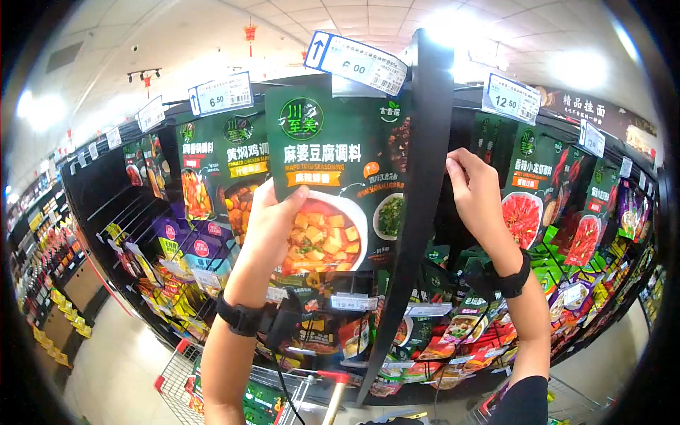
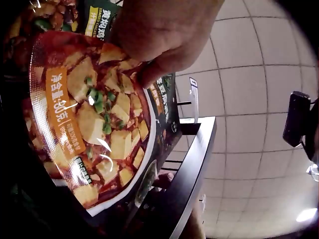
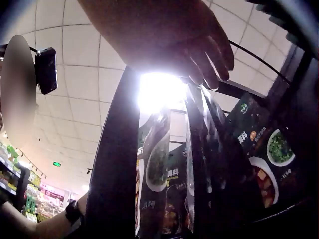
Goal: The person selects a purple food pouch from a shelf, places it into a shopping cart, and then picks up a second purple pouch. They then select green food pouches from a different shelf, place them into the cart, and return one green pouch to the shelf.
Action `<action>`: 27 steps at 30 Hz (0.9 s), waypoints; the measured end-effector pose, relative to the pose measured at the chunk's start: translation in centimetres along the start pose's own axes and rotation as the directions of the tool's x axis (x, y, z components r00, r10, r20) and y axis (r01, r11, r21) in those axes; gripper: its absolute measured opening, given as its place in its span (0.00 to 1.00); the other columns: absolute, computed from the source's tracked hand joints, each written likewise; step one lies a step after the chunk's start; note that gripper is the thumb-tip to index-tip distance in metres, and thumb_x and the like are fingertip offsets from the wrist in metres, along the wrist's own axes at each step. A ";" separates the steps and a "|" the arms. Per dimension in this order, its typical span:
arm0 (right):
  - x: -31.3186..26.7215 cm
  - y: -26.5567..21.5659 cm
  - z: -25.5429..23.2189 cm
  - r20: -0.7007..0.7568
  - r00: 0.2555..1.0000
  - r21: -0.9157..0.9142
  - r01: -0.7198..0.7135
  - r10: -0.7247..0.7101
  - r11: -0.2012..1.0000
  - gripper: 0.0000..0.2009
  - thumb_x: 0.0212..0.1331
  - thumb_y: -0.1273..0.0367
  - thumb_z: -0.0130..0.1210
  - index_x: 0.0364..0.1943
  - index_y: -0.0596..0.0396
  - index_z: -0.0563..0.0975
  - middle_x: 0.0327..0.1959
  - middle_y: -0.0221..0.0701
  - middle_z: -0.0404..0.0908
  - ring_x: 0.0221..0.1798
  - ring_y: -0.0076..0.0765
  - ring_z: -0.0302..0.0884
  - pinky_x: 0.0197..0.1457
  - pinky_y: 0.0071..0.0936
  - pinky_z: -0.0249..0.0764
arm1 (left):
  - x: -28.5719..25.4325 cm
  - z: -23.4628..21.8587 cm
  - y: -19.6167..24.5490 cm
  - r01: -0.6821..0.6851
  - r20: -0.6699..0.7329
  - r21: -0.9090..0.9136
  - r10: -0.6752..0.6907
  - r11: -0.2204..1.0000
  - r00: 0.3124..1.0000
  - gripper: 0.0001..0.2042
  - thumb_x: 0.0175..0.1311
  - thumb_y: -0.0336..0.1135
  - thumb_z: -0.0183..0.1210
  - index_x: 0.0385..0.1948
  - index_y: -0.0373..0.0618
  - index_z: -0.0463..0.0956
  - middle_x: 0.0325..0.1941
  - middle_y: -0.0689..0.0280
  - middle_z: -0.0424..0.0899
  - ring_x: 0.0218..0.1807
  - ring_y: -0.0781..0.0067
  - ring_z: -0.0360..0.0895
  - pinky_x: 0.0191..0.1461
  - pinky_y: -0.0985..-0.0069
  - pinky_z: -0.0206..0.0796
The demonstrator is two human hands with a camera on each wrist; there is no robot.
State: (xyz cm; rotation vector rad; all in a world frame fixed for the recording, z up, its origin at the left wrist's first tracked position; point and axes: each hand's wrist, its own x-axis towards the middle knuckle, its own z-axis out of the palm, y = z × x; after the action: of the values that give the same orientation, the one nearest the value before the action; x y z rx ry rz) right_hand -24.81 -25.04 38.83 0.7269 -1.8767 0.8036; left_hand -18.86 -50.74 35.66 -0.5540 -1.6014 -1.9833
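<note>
A dark green pouch of mapo tofu seasoning (image 1: pixel 333 163) hangs upright at the shelf front, below a 6.00 price tag (image 1: pixel 358 62). My left hand (image 1: pixel 273 216) grips its left edge, thumb on the printed front. In the left wrist view that hand (image 2: pixel 164 30) hides part of the pouch's (image 2: pixel 99 114) print. On the other side of the dark upright post (image 1: pixel 425 156), my right hand (image 1: pixel 473 188) is raised with bent fingers. In the right wrist view its fingertips (image 3: pixel 212 79) come down at the top edges of hanging pouches (image 3: pixel 199 134); I cannot tell whether they pinch one.
More seasoning pouches (image 1: pixel 244 170) hang to the left, and crayfish seasoning pouches (image 1: pixel 528 188) to the right under a 12.50 tag (image 1: pixel 511 99). Lower racks hold several bright packets (image 1: pixel 467 329). A shopping cart (image 1: pixel 177 375) with goods stands below my left arm.
</note>
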 end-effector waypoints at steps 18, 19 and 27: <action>-2.6 -0.9 -1.0 -0.011 0.983 -0.197 0.179 -0.184 0.964 0.02 0.52 0.73 0.48 0.27 0.57 0.70 0.22 0.36 0.72 0.28 0.45 0.70 0.30 0.37 0.67 | 1.3 1.9 -1.1 0.071 0.030 -0.081 -0.068 0.994 0.997 0.10 0.57 0.21 0.44 0.39 0.34 0.70 0.38 0.61 0.77 0.38 0.73 0.76 0.42 0.78 0.70; -2.8 -1.1 -1.2 -0.009 0.983 -0.205 0.179 -0.185 0.962 0.03 0.52 0.73 0.48 0.27 0.57 0.70 0.21 0.36 0.72 0.28 0.45 0.70 0.29 0.37 0.66 | 1.4 1.8 -1.2 0.066 0.028 -0.061 -0.065 0.996 0.998 0.09 0.57 0.22 0.46 0.39 0.34 0.70 0.38 0.62 0.77 0.38 0.74 0.76 0.43 0.78 0.69; -5.3 -2.7 -2.0 -0.035 0.989 -0.135 0.140 -0.146 0.981 0.02 0.48 0.76 0.52 0.26 0.57 0.73 0.24 0.38 0.76 0.28 0.42 0.74 0.31 0.34 0.70 | 0.5 -0.5 -3.5 -0.135 -0.093 0.451 0.197 0.882 0.976 0.19 0.56 0.29 0.52 0.50 0.41 0.62 0.43 0.60 0.74 0.45 0.74 0.71 0.48 0.77 0.63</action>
State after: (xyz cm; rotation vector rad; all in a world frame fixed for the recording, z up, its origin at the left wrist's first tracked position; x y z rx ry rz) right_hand -19.69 -24.32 35.30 0.7446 -1.7969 0.5935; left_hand -21.48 -50.75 33.19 -0.3511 -1.7774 -1.4305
